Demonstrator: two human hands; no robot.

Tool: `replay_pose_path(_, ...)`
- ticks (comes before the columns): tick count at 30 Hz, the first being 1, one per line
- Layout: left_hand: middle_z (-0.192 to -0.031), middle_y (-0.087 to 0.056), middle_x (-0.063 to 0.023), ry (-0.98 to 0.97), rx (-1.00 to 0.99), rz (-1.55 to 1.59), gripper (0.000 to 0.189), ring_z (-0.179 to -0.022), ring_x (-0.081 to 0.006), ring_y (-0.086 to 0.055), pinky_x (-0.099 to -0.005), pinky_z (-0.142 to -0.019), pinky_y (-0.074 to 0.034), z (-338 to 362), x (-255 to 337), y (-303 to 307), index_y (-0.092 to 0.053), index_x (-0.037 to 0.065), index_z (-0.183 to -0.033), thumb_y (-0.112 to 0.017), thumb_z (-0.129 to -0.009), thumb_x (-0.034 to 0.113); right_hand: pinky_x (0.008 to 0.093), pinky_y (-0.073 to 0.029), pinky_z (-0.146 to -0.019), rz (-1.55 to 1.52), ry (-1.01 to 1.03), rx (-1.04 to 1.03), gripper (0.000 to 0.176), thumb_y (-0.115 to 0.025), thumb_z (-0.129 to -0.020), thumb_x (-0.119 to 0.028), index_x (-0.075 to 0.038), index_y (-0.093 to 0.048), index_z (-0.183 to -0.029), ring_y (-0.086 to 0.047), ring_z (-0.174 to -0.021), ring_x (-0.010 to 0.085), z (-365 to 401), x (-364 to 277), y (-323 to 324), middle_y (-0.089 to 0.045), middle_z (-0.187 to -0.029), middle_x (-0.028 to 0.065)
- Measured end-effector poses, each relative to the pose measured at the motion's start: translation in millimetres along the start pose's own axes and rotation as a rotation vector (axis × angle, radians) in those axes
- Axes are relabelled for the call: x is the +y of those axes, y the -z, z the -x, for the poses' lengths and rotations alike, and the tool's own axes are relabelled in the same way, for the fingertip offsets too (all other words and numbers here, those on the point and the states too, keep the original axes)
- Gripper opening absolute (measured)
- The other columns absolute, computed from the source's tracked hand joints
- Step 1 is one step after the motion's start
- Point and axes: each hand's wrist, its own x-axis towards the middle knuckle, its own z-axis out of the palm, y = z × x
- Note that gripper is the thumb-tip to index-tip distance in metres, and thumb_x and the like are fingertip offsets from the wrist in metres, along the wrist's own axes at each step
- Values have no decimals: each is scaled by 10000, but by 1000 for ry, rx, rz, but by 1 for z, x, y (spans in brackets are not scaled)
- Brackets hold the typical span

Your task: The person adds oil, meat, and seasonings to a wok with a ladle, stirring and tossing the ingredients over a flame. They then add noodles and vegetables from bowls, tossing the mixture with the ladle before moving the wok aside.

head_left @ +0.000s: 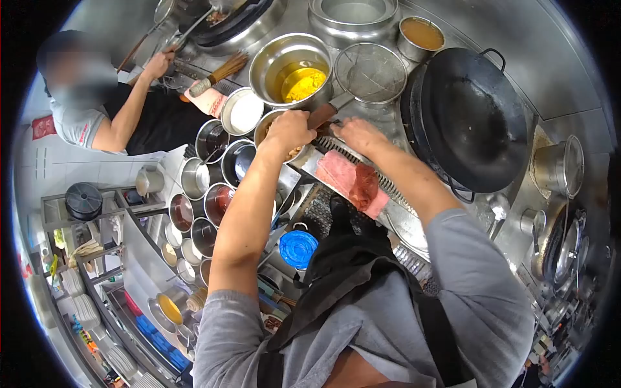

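My left hand (289,134) is closed at the lower end of the brown wooden handle (321,116) of a round mesh strainer (370,74). Beside it, my right hand (362,135) has its fingers bent around something small and dark, too hidden to name. Under my left wrist a metal pot (261,127) holds small brown pieces. Below my hands a pink cloth (336,169) with a dark red cloth (363,186) lies along the counter's front edge. Behind my left hand stands a steel pot (256,64) with yellow liquid inside.
A large black wok (482,123) sits to the right. A small pot of brown liquid (422,32) stands behind. Several metal containers (195,178) and a blue-covered container (298,249) are at the left and below. A co-worker (123,103) works at the upper left.
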Motion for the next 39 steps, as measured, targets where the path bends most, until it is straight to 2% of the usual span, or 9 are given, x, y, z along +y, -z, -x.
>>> replay_pose_path(7, -891, -633, -242, -57, 63, 128, 393, -891, -370, -611, -443, -815, -478, 14, -17, -46, -607, 16, -1019, -648, -719, 266, 419, -489, -811, 142, -148, -251, 336, -472, -822, -111, -63, -558, -1143, -604, -931, 339, 108, 7, 36, -611, -974, 201)
replay_pose_path(13, -854, -632, -251, -62, 128, 211, 483, -831, -415, -607, -460, -768, -487, 32, -14, -88, -561, 12, -1112, -668, -712, 261, 418, -483, -804, 96, -302, -233, 329, -400, -863, -94, -58, -519, -1168, -600, -937, 339, 163, -2, 19, -600, -990, 212)
replay_pose_path(15, -857, -629, -263, -69, 145, 322, 525, -834, -414, -610, -461, -760, -488, 40, -12, -107, -539, 11, -1155, -681, -708, 246, 403, -468, -838, 39, -374, -285, 484, -445, -791, -13, -71, -462, -1271, -583, -939, 343, 188, -2, 20, -590, -982, 225)
replay_pose_path(26, -955, -630, -242, 82, 4, 389, 564, -887, -391, -617, -438, -780, -491, 115, -2, -189, -483, 34, -1175, -694, -738, 322, 415, -503, -779, 42, -844, -585, 374, -539, -776, -74, -67, -538, -1149, -618, -872, 335, 457, 19, 10, -622, -901, 187)
replay_pose_path(29, -920, -643, -228, 146, -22, 350, 464, -866, -373, -630, -423, -766, -491, 95, 12, -162, -595, -20, -1019, -653, -773, 369, 415, -513, -750, 38, -886, -633, 363, -541, -775, -89, -79, -554, -1137, -628, -821, 323, 444, 16, 42, -632, -835, 170)
replay_pose_path(31, -924, -640, -233, -26, 222, 295, 430, -883, -360, -629, -413, -770, -485, 69, 10, -161, -602, -22, -1028, -607, -820, 355, 409, -522, -732, 14, -883, -323, 394, -532, -775, -92, -86, -542, -1169, -631, -776, 312, 435, 8, 43, -636, -797, 162)
replay_pose_path(33, -967, -633, -229, -97, 222, 497, 382, -906, -356, -619, -397, -782, -475, 49, 22, -157, -599, 10, -1080, -539, -878, 330, 402, -523, -734, -48, -877, -131, 426, -536, -778, -99, -116, -530, -1203, -628, -774, 309, 413, 13, -2, -637, -836, 168)
replay_pose_path(36, -1124, -582, -213, -133, 27, 542, 433, -978, -347, -592, -367, -832, -453, 25, 3, -178, -525, 59, -1216, -435, -929, 370, 404, -512, -805, -320, -699, 11, 505, -573, -773, -116, -164, -491, -1269, -620, -845, 325, 357, -8, -5, -619, -913, 195)
replay_pose_path(39, -1232, -517, -218, 22, -158, 602, 501, -1113, -352, -522, -372, -927, -404, 41, 20, -162, -463, 81, -1288, -366, -942, 430, 398, -485, -860, -277, -746, -159, 477, -568, -777, -98, -122, -473, -1244, -601, -948, 323, 360, 0, -30, -603, -1020, 178)
